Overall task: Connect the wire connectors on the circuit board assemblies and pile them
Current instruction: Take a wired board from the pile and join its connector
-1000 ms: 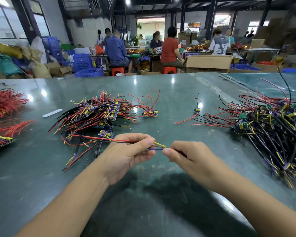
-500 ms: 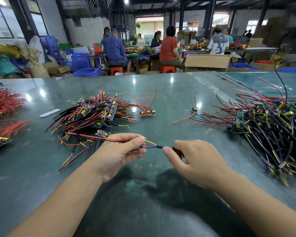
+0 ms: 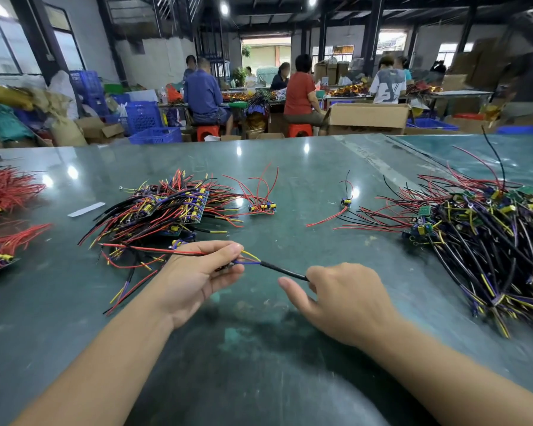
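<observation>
A: Where is the assembly that is in work now?

B: Near the middle of the frame, a little above the counter [image 3: 290, 167]. The black sleeved wire [image 3: 282, 269] runs between the two hands, and at its left end the yellow and blue leads [image 3: 249, 258] come out and go under the fingers of the left hand [image 3: 197, 272]. The small board itself is mostly hidden in that hand, so I cannot tell whether the connector is already joined.

A: How do the hands hold it?

B: The left hand is curled around the board end, the thumb on top pinching the leads, and a red wire [image 3: 154, 249] goes out to the left from it. The right hand [image 3: 345, 296] pinches the other end of the black wire with the fingers, while the thumb points to the left, free. Both forearms come from the bottom of the frame.

A: How to do this step well?

B: I think it is best to keep the wire lightly tight, to hold close to the connector and not on the thin leads, and to push straight, not at an angle. After this the piece probably goes to the finished pile [image 3: 166, 210] at centre left. The unsorted heap [image 3: 474, 229] lies at the right.
</observation>
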